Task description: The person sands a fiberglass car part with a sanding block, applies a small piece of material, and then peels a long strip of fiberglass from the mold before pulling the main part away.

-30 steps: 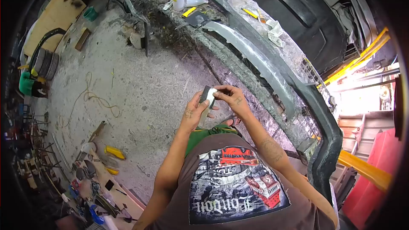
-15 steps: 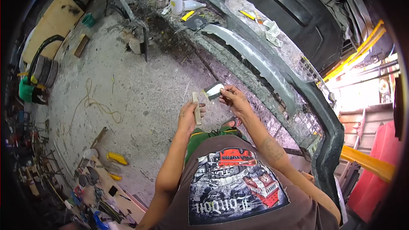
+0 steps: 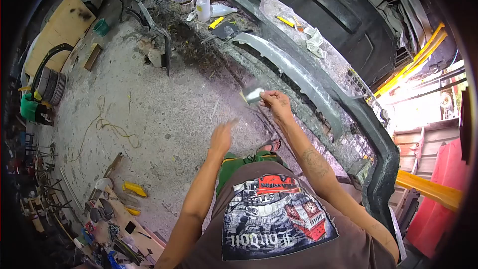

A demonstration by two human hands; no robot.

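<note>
My right hand [image 3: 279,105] pinches a small dark flat piece [image 3: 254,95] by its near edge; its face shines white and its far edge looks yellowish. Lower and to the left is my left hand [image 3: 222,138], smeared by motion, and whether it holds anything cannot be made out. A long dark curved panel [image 3: 298,45] with a pale, shiny strip [image 3: 289,62] along its inner side lies to the right of both hands.
A white bottle [image 3: 203,5], a clear bottle [image 3: 223,9], a yellow-handled tool [image 3: 215,23] and a black flat piece [image 3: 226,30] lie on the work surface. A yellow cord [image 3: 102,121] and a wooden block [image 3: 93,57] are on the floor.
The pale stick that was in my left hand is no longer visible. My right hand has moved slightly up and right with the dark flat piece, which has turned and blurred.
</note>
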